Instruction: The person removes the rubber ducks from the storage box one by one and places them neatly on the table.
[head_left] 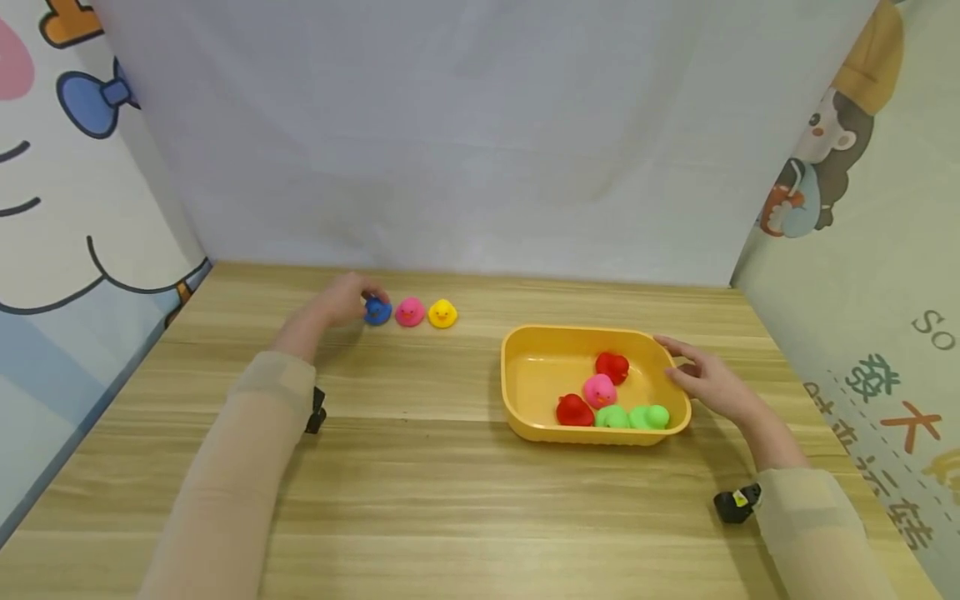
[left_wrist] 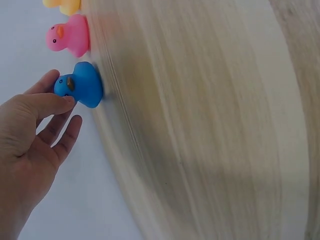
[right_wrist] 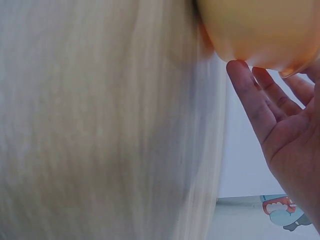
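A blue rubber duck [left_wrist: 87, 86] sits on the table at the left end of a short row. My left hand [head_left: 346, 300] pinches its head between thumb and forefinger, while the other fingers stay off it in the left wrist view. Beside it stand a pink rubber duck [head_left: 410, 312] and a yellow rubber duck [head_left: 442, 313]. On the right, my right hand [head_left: 708, 382] touches the right end of a yellow plastic basin [head_left: 521, 429] with extended fingers [right_wrist: 248, 92]. Inside the basin lie red ducks [head_left: 574, 410], a pink duck [head_left: 600, 390] and green ducks [head_left: 649, 417].
The wooden table [head_left: 420, 517] meets a pale cloth [head_left: 465, 150] behind the duck row. Printed cartoon panels flank it on the left [head_left: 97, 225] and right [head_left: 840, 275]. A black device [head_left: 737, 503] is strapped at the right wrist.
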